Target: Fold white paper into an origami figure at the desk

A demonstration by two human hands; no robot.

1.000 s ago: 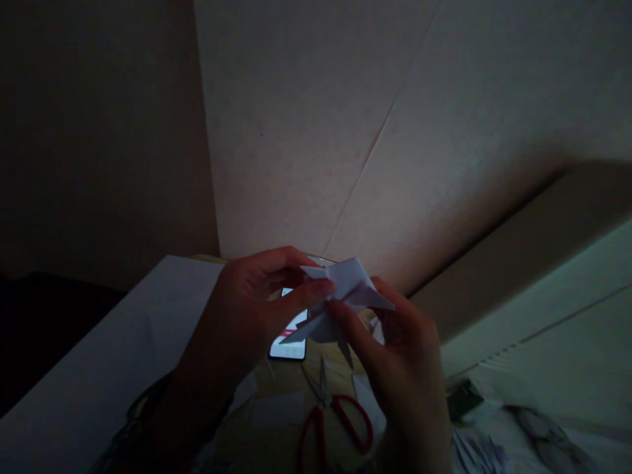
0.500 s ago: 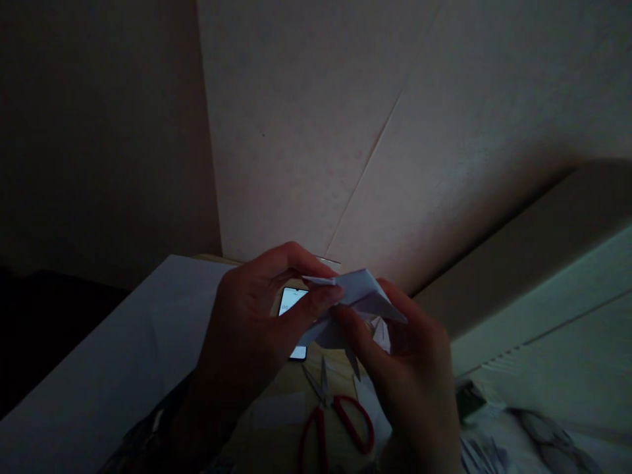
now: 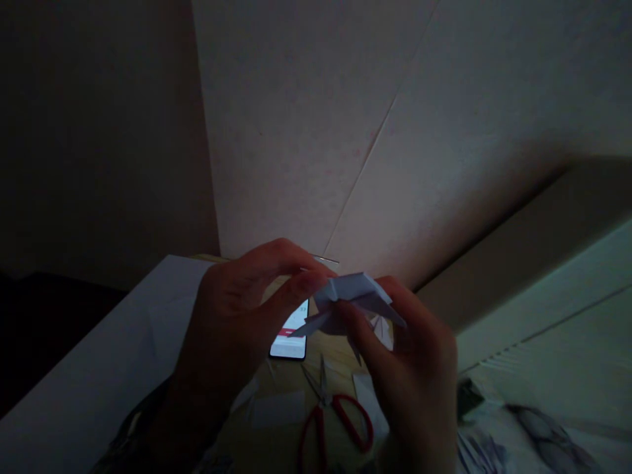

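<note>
A folded white paper piece (image 3: 353, 289) with several pointed flaps is held up in front of me between both hands. My left hand (image 3: 251, 296) pinches its left end between thumb and forefinger. From the right, my right hand (image 3: 409, 349) grips the body, its thumb pressed on the lower front and its fingers behind, partly hidden. Below the paper, red-handled scissors (image 3: 324, 401) lie on the wooden table with blades apart. A phone (image 3: 288, 345) with a lit screen rests behind the left hand, partly covered by it.
A large white sheet (image 3: 118, 355) spreads across the left. Small paper pieces (image 3: 279, 409) lie around the scissors. More folded paper (image 3: 382, 329) shows behind the right hand. Glasses (image 3: 548, 431) sit at the lower right. A wall (image 3: 306, 131) rises behind the table.
My left hand has shifted slightly left, its thumb now nearer the paper's upper left end. More of the paper's lower left flap and of the phone screen shows. The right hand keeps its grip.
</note>
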